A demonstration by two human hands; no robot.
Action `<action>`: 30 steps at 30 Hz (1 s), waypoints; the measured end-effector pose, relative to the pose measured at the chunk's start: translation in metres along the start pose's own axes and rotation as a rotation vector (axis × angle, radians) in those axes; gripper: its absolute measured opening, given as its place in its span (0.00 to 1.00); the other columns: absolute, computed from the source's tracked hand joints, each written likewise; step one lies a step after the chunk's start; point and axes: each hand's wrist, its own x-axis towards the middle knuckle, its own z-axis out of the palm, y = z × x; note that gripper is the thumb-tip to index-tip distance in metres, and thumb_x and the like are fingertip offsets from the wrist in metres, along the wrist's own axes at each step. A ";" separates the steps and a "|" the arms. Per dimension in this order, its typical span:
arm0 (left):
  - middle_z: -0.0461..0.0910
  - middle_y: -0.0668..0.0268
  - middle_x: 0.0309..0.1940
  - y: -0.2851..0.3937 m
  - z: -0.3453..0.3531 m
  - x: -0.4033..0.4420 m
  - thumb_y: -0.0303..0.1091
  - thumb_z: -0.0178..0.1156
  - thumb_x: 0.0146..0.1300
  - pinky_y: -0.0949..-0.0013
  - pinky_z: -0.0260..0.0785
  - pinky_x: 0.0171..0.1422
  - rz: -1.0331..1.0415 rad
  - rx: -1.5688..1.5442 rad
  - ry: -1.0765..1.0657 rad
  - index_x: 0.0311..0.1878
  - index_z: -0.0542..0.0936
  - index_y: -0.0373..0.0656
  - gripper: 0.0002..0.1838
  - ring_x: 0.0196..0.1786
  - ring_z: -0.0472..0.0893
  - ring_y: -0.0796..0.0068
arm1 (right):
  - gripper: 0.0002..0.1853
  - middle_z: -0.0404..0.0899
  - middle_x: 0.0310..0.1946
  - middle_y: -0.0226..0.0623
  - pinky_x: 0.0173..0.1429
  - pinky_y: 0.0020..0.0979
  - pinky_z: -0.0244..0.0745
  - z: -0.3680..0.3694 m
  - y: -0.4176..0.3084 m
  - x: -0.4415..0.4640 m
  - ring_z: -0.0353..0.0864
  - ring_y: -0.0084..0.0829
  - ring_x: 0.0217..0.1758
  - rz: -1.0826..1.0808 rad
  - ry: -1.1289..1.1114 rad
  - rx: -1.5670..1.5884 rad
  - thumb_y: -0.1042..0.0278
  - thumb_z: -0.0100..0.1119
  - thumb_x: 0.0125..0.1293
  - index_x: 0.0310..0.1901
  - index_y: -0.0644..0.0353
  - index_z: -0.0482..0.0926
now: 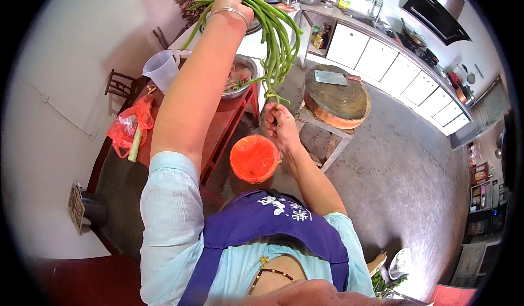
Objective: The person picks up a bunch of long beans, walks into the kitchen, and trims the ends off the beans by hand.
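Note:
A bunch of long green beans [275, 38] hangs from my left hand [232, 0], which is raised high and closed around its upper part. Lower down, my right hand [280, 127] pinches the hanging tips of the beans. Below my right hand stands a bucket with an orange-red liner [254, 159]. A metal basin [248, 68] with food in it sits on the red table, partly hidden behind my left forearm.
A round chopping block [338, 101] on a wooden stand bears a cleaver [331, 78] at the right. A translucent jug [162, 71] and a red plastic bag [131, 123] are on the left. White cabinets [382, 68] line the far wall.

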 end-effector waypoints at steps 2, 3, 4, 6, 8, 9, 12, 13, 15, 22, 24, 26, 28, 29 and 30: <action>0.75 0.56 0.29 0.009 -0.006 0.004 0.22 0.54 0.64 0.56 0.75 0.35 0.026 0.032 0.014 0.41 0.68 0.34 0.06 0.27 0.77 0.61 | 0.10 0.67 0.24 0.26 0.19 0.20 0.52 -0.007 0.008 0.006 0.59 0.18 0.18 0.032 0.062 -0.043 0.73 0.42 0.68 0.45 0.60 0.74; 0.75 0.56 0.29 0.014 -0.006 0.004 0.22 0.54 0.64 0.55 0.75 0.36 0.039 0.048 0.022 0.40 0.69 0.34 0.05 0.28 0.77 0.61 | 0.09 0.66 0.23 0.26 0.19 0.20 0.52 -0.009 0.010 0.008 0.59 0.18 0.18 0.066 0.090 -0.075 0.73 0.42 0.68 0.43 0.60 0.74; 0.75 0.58 0.28 0.021 -0.003 -0.011 0.23 0.55 0.64 0.59 0.74 0.34 0.056 0.062 0.055 0.39 0.70 0.36 0.04 0.27 0.76 0.64 | 0.09 0.66 0.23 0.26 0.18 0.20 0.52 -0.012 0.014 0.012 0.59 0.18 0.18 0.099 0.118 -0.107 0.74 0.42 0.68 0.42 0.60 0.74; 0.74 0.64 0.25 0.036 0.000 -0.038 0.24 0.56 0.64 0.68 0.71 0.30 0.091 0.091 0.118 0.35 0.71 0.40 0.04 0.24 0.75 0.69 | 0.08 0.68 0.23 0.28 0.18 0.22 0.55 -0.031 0.035 0.025 0.62 0.19 0.18 0.246 0.177 -0.231 0.71 0.45 0.69 0.41 0.60 0.75; 0.74 0.63 0.24 0.051 -0.019 -0.010 0.23 0.58 0.63 0.66 0.72 0.31 0.076 0.095 0.066 0.34 0.72 0.41 0.04 0.24 0.75 0.67 | 0.09 0.67 0.23 0.29 0.19 0.22 0.57 -0.067 0.069 0.039 0.61 0.19 0.18 0.375 0.256 -0.402 0.68 0.47 0.70 0.45 0.60 0.75; 0.74 0.64 0.23 0.052 -0.020 -0.008 0.24 0.58 0.63 0.65 0.72 0.31 0.078 0.130 0.057 0.34 0.72 0.41 0.04 0.24 0.75 0.67 | 0.16 0.77 0.30 0.34 0.28 0.31 0.72 -0.108 0.096 0.055 0.75 0.29 0.27 0.446 0.242 -0.511 0.62 0.47 0.71 0.53 0.62 0.74; 0.74 0.64 0.22 0.049 -0.018 -0.016 0.26 0.57 0.64 0.63 0.72 0.31 0.058 0.199 0.026 0.34 0.73 0.40 0.04 0.24 0.76 0.66 | 0.22 0.82 0.45 0.40 0.45 0.47 0.76 -0.105 0.086 0.046 0.81 0.42 0.46 0.423 0.538 -0.621 0.57 0.50 0.69 0.59 0.61 0.74; 0.74 0.63 0.22 0.047 -0.014 -0.023 0.27 0.57 0.64 0.62 0.72 0.31 0.051 0.186 0.028 0.34 0.73 0.40 0.04 0.24 0.75 0.66 | 0.24 0.84 0.37 0.41 0.49 0.50 0.71 -0.154 0.129 0.077 0.80 0.50 0.47 0.313 0.551 -0.738 0.48 0.42 0.69 0.42 0.61 0.80; 0.74 0.62 0.23 0.046 -0.009 -0.035 0.26 0.56 0.65 0.59 0.73 0.33 0.034 0.173 0.036 0.35 0.72 0.38 0.04 0.25 0.76 0.65 | 0.23 0.83 0.39 0.45 0.48 0.45 0.72 -0.158 0.100 0.070 0.81 0.46 0.46 0.109 0.344 -1.051 0.50 0.45 0.67 0.41 0.63 0.80; 0.76 0.58 0.28 0.037 0.003 -0.059 0.25 0.55 0.66 0.46 0.74 0.45 -0.013 0.222 -0.031 0.38 0.71 0.35 0.04 0.30 0.77 0.59 | 0.11 0.82 0.41 0.41 0.45 0.31 0.75 -0.073 0.027 0.072 0.81 0.32 0.36 -0.524 0.232 -0.963 0.68 0.59 0.63 0.45 0.63 0.81; 0.74 0.61 0.22 0.022 0.011 -0.073 0.27 0.55 0.66 0.58 0.74 0.32 -0.030 0.185 -0.041 0.36 0.72 0.38 0.04 0.24 0.76 0.64 | 0.12 0.82 0.41 0.40 0.46 0.29 0.75 -0.065 0.014 0.077 0.81 0.31 0.36 -0.453 0.120 -0.852 0.70 0.59 0.63 0.48 0.62 0.80; 0.74 0.61 0.23 0.014 0.015 -0.076 0.27 0.55 0.67 0.56 0.74 0.33 -0.053 0.210 -0.109 0.37 0.72 0.37 0.04 0.24 0.76 0.64 | 0.14 0.83 0.41 0.39 0.47 0.27 0.75 -0.061 0.005 0.078 0.81 0.31 0.37 -0.329 0.040 -0.806 0.69 0.58 0.64 0.50 0.63 0.79; 0.75 0.59 0.25 0.010 0.018 -0.069 0.27 0.55 0.67 0.52 0.75 0.38 -0.137 0.188 -0.154 0.37 0.72 0.37 0.05 0.27 0.76 0.62 | 0.13 0.82 0.38 0.44 0.48 0.29 0.75 -0.050 -0.016 0.067 0.82 0.31 0.38 -0.231 0.002 -0.982 0.71 0.54 0.65 0.48 0.68 0.79; 0.75 0.58 0.27 0.005 0.019 -0.065 0.27 0.55 0.66 0.49 0.75 0.41 -0.149 0.213 -0.169 0.37 0.72 0.36 0.05 0.29 0.77 0.60 | 0.13 0.82 0.38 0.45 0.47 0.29 0.75 -0.053 -0.020 0.066 0.82 0.31 0.38 -0.171 0.001 -1.063 0.72 0.53 0.65 0.48 0.69 0.79; 0.76 0.57 0.28 0.000 0.023 -0.066 0.26 0.55 0.66 0.47 0.75 0.45 -0.160 0.238 -0.184 0.36 0.71 0.34 0.05 0.30 0.77 0.59 | 0.13 0.82 0.37 0.46 0.47 0.29 0.75 -0.056 -0.022 0.066 0.82 0.32 0.39 -0.110 0.000 -1.142 0.72 0.52 0.65 0.47 0.70 0.79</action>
